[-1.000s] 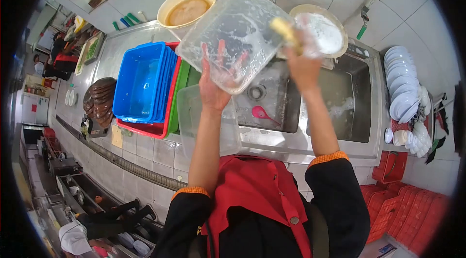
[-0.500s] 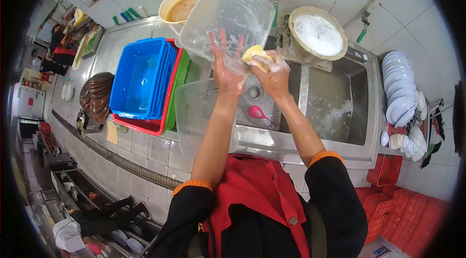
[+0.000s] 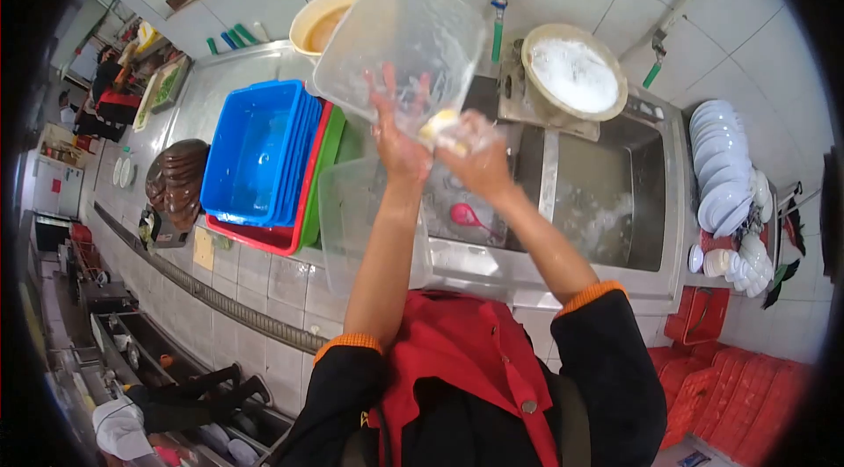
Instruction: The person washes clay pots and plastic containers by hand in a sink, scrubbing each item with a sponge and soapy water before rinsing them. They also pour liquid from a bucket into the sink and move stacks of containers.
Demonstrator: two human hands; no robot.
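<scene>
A clear plastic container [image 3: 406,32], streaked with suds, is held tilted above the sink. My left hand [image 3: 400,143] supports its lower side, and the fingers show through the plastic. At the container's near corner my right hand [image 3: 477,159], wet with foam and blurred, is closed on a yellow sponge [image 3: 438,124]. Below my wrists, a second clear container or lid [image 3: 343,225] rests at the counter edge. A pink ladle [image 3: 466,215] lies in the left sink basin, between my forearms.
Stacked blue tubs [image 3: 255,150] sit in red and green ones on the left. A round basin of suds [image 3: 563,105] stands behind the sink [image 3: 646,266] with cloudy water. White plates [image 3: 723,164] are racked on the right. A beige bucket [image 3: 306,25] is at the back.
The container has shifted slightly left and down with my left hand. My right hand has moved left and a little down with the sponge, closer to my left hand.
</scene>
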